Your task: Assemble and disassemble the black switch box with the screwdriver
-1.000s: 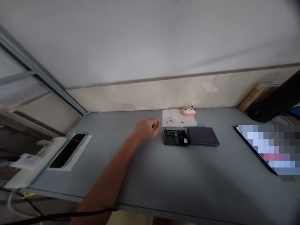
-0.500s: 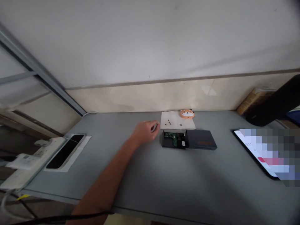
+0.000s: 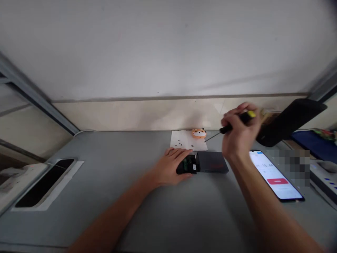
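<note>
A small dark network box lies on the grey table, its left end uncovered with a green circuit board showing. My left hand rests flat, fingers stretched out, on the table and over the box's open left end. My right hand is raised above the box's right side, closed around a screwdriver with a black and yellow handle, its thin shaft pointing left and down. Behind the box lies a white paper napkin with several small black screws on it.
An orange animal-shaped trinket sits at the napkin's back edge. A lit phone lies to the right, a dark phone on white paper at the far left. A black stand leans at the right; a white power strip lies beyond it.
My right hand has come into view holding the screwdriver. My left hand has moved right from beside the box and flattened onto its open end. The view has shifted right.
</note>
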The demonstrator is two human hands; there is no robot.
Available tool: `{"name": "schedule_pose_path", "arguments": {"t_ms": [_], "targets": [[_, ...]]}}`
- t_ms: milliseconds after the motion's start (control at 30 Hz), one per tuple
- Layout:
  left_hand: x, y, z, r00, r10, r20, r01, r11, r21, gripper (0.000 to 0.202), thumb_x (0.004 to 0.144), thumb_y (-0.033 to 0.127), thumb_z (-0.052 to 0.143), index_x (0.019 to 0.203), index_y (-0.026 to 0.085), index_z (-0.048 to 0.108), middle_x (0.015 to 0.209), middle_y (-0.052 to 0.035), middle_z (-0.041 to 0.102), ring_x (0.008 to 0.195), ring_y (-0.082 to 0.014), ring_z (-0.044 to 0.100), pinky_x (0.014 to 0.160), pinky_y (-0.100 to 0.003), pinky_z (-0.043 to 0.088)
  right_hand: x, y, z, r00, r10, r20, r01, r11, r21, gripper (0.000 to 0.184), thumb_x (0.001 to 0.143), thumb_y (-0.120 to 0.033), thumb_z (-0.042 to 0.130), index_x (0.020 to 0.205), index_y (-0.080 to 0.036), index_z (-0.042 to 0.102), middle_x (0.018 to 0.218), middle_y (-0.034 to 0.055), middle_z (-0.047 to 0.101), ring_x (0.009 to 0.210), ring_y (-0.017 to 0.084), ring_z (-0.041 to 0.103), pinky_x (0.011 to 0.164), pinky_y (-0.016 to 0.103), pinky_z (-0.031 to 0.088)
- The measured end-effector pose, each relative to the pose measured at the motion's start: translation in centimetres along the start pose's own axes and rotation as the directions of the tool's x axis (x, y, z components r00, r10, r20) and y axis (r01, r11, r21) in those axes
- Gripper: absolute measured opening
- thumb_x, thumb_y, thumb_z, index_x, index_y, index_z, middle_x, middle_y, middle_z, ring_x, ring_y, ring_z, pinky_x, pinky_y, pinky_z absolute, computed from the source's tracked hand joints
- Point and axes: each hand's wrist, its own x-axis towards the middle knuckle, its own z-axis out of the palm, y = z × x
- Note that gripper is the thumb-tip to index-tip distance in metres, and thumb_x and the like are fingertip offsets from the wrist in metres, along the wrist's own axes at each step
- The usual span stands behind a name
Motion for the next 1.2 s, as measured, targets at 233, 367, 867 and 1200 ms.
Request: {"name": "schedule_pose_path", "arguments": {"t_ms": [233, 367, 867, 1200], "targets": [[0.3, 0.4, 0.0, 0.995, -0.099, 0.008, 0.1, 0.991, -0.088, 0.068, 0.088, 0.039, 0.074, 0.148, 0.027, 0.044, 0.142, -0.008, 0.062, 0.129, -0.0303, 0.056, 0.113, -0.05, 0.041, -3.1, 4.6, 1.8, 0.901, 0.39, -0.19, -0.353, 0.914, 0.199, 0.026, 0.082, -0.037, 0.062, 0.086, -0.026, 0.039, 0.065, -0.0102, 0.056, 0.056, 0.01, 0.058, 0.061, 0.025, 0.048], [0.4, 0.7, 0.0, 0.994, -0.111, -0.006, 0.11, 0.99, -0.093, 0.055, 0.085, 0.035, 0.075, 0.135, 0.025, 0.054, 0.131, -0.0077, 0.067, 0.123, -0.0302, 0.06, 0.109, -0.049, 0.043, -2.9, 5.0, 0.4, 0.851, 0.453, -0.264, -0.446, 0.891, 0.091, 0.026, 0.093, -0.05, 0.048, 0.088, -0.026, 0.039, 0.059, -0.0083, 0.06, 0.049, 0.013, 0.061, 0.056, 0.028, 0.051], [0.4, 0.7, 0.5, 0.99, -0.138, 0.005, 0.138, 0.987, -0.08, 0.067, 0.088, 0.035, 0.071, 0.147, 0.026, 0.041, 0.142, -0.0107, 0.062, 0.13, -0.032, 0.059, 0.119, -0.057, 0.027, -1.5, 4.1, -1.2, 0.723, 0.637, -0.267, -0.688, 0.701, -0.19, 0.03, 0.095, -0.049, 0.046, 0.079, -0.024, 0.05, 0.056, -0.0059, 0.047, 0.042, 0.011, 0.039, 0.037, 0.022, 0.029], [0.3, 0.7, 0.4, 0.984, -0.174, 0.027, 0.176, 0.982, -0.074, 0.067, 0.091, 0.041, 0.069, 0.15, 0.03, 0.04, 0.145, -0.0086, 0.061, 0.13, -0.031, 0.058, 0.12, -0.055, 0.028, -1.6, 3.6, -1.4, 0.951, 0.191, -0.242, -0.268, 0.9, -0.344, 0.037, 0.096, -0.056, 0.044, 0.076, -0.025, 0.042, 0.06, -0.0059, 0.045, 0.054, 0.012, 0.042, 0.048, 0.023, 0.035]]}}
